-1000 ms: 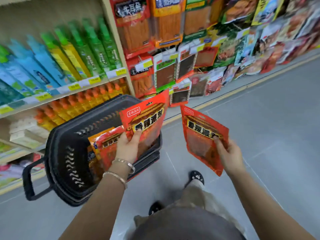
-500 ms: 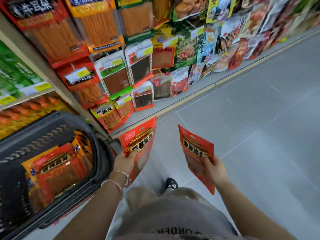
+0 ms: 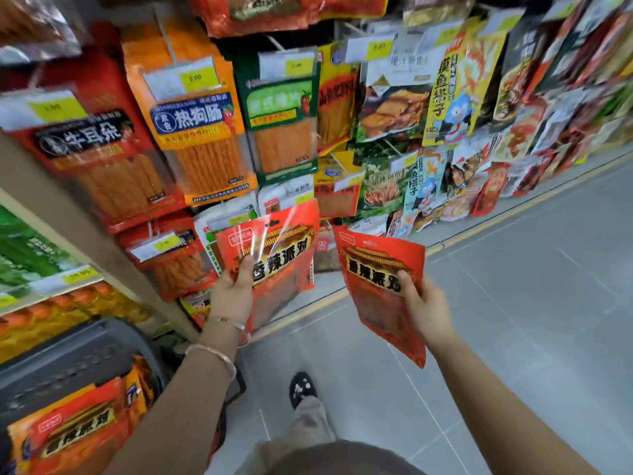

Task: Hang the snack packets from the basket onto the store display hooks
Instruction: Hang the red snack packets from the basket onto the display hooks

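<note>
My left hand (image 3: 231, 296) grips a red snack packet (image 3: 284, 255) by its lower left side and holds it up close to the hanging display. My right hand (image 3: 426, 308) grips a second red snack packet (image 3: 376, 269) with the thumb across its front. The black basket (image 3: 78, 354) sits at the lower left with more red and orange packets (image 3: 75, 430) inside. The display hooks (image 3: 274, 42) are mostly hidden behind hanging packets.
The display wall carries several rows of hanging snack packs (image 3: 198, 132) with yellow price tags (image 3: 195, 78). A shelf (image 3: 51, 279) of green and orange goods runs at the left. Grey tiled floor (image 3: 513, 320) stretches to the right, and my shoe (image 3: 301, 389) shows below.
Both hands have risen with their packets and come nearer the display wall. The view has swung right and up, so the basket has slid to the lower left corner.
</note>
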{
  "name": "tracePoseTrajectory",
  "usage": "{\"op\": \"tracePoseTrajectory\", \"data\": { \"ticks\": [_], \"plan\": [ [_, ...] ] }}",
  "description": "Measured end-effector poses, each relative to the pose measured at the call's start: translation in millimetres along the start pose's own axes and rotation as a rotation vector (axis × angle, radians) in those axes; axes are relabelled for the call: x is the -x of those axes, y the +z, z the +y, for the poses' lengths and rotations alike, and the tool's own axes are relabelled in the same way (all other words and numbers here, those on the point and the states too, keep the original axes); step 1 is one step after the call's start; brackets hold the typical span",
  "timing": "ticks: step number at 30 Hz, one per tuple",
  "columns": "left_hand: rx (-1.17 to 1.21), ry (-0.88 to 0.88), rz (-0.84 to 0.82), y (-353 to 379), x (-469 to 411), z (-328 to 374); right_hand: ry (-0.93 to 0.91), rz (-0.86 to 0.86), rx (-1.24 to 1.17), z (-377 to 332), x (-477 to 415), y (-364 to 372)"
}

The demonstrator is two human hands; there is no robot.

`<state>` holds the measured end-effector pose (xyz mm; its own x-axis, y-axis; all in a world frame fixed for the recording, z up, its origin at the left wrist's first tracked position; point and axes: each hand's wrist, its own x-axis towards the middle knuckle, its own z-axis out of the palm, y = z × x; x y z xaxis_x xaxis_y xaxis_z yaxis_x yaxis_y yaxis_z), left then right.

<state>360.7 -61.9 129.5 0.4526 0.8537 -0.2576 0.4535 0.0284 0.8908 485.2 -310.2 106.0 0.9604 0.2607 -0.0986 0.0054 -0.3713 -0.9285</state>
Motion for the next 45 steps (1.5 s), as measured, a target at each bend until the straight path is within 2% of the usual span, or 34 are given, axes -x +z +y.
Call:
{"op": "tracePoseTrajectory", "data": {
  "ticks": [9,14,17,22,27,33,39,45],
  "plan": [
    [0.158,0.425,0.255,-19.1,-95.8,125.5,-0.426,0.022,-0.046,-142.1,-138.0,28.5],
    [0.162,0.557,0.359,-49.5,-122.3,183.7,-0.595,0.071,-0.099,-218.2,-186.2,35.2],
    [0.201,0.624,0.450,-68.2,-129.3,215.6,-0.626,0.062,-0.187,-258.8,-212.2,38.2],
    [0.283,0.661,0.458,-85.3,-137.2,255.3,-0.729,0.036,-0.313,-324.7,-239.3,42.9],
    [0.445,0.665,0.423,-77.9,-136.1,284.1,-0.763,-0.077,-0.421,-381.8,-261.9,53.2],
    [0.542,0.681,0.434,-62.4,-133.2,308.9,-0.720,-0.195,-0.502,-437.8,-277.6,60.3],
    [0.575,0.633,0.403,-56.0,-133.0,314.7,-0.656,-0.295,-0.487,-452.0,-284.9,63.1],
    [0.589,0.633,0.331,-52.1,-129.9,318.0,-0.645,-0.306,-0.511,-447.3,-292.4,59.1]
  ]
}}
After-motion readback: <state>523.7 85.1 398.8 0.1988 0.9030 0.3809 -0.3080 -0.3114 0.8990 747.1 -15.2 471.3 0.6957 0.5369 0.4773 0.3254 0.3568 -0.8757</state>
